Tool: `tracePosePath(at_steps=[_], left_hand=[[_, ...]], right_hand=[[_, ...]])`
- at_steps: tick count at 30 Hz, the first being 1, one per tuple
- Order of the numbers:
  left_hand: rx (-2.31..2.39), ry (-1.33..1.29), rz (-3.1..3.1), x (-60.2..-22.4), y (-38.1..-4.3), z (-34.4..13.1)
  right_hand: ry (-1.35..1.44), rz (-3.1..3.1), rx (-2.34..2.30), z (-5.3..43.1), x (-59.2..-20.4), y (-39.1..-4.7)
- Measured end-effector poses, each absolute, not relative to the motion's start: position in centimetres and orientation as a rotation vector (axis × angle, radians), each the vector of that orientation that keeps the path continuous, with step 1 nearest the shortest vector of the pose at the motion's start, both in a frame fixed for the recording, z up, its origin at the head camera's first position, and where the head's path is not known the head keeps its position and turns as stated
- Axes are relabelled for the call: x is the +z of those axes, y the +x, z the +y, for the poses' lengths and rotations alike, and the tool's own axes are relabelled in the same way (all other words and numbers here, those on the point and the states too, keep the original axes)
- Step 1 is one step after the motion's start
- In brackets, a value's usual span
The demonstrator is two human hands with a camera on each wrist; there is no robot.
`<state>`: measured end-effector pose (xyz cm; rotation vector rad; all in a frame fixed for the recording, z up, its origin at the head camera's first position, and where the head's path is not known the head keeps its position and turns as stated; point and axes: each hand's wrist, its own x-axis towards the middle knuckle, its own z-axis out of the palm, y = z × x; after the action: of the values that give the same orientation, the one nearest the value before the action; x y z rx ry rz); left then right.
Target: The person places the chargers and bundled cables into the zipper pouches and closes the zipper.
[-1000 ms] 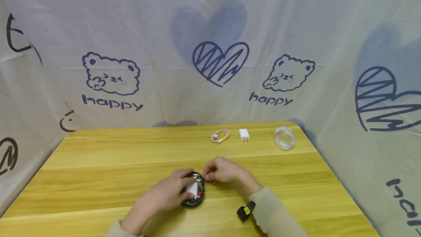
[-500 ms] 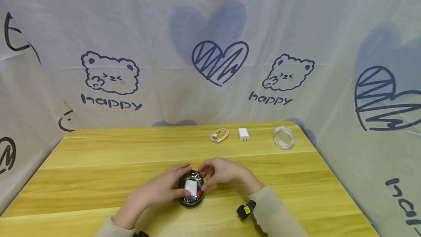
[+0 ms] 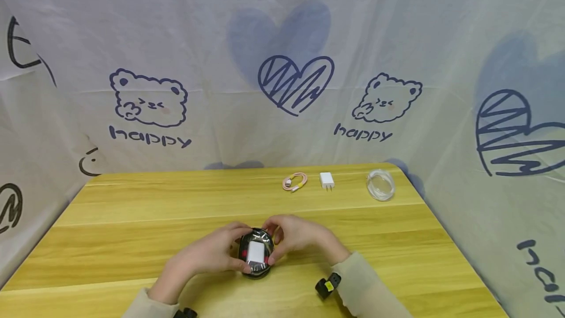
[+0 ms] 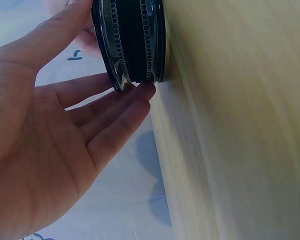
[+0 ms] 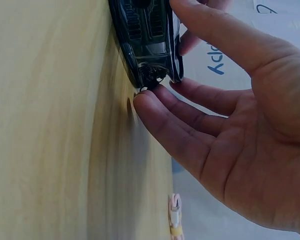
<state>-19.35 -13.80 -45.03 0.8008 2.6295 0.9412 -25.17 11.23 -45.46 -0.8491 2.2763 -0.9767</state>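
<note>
A small round black zip case [image 3: 258, 275] with a see-through lid sits on the wooden table before me. Through the lid show a white charger block [image 3: 255, 252] and bits of red. My left hand [image 3: 212, 253] holds the case's left side, thumb on the near rim and fingers at the far rim. On the right side, my right hand [image 3: 295, 237] grips it between thumb and fingers. In the left wrist view two rows of zipper teeth run along the case wall [image 4: 132, 40]. The right wrist view shows fingertips beside small metal zip parts [image 5: 151, 76] at the case's end.
At the table's back lie a coiled pink cable [image 3: 295, 182], a white plug adapter [image 3: 326, 180] and a coiled clear cable [image 3: 381, 185]. A printed cloth [image 3: 212, 63] hangs behind the table [image 3: 132, 220]. Black wrist devices [image 3: 328, 285] sit below the sleeves.
My left hand has slid off the lid to the left rim, uncovering the charger block. My right hand has changed from pinching at the far right edge to gripping the case's right side.
</note>
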Motion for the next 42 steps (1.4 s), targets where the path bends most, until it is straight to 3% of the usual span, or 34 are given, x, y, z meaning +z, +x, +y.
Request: tracePosePath(at_steps=[22,42], left_hand=[[0.988,0.750,2.780,-45.7,-21.8,-16.5],[0.843,0.423,2.952,-45.7,-27.8,-19.7]], right_hand=[[-0.826,2.372,-1.175,7.6,-47.3,-26.2],[-0.748,2.545,-1.240,1.0,-48.7,-31.5]])
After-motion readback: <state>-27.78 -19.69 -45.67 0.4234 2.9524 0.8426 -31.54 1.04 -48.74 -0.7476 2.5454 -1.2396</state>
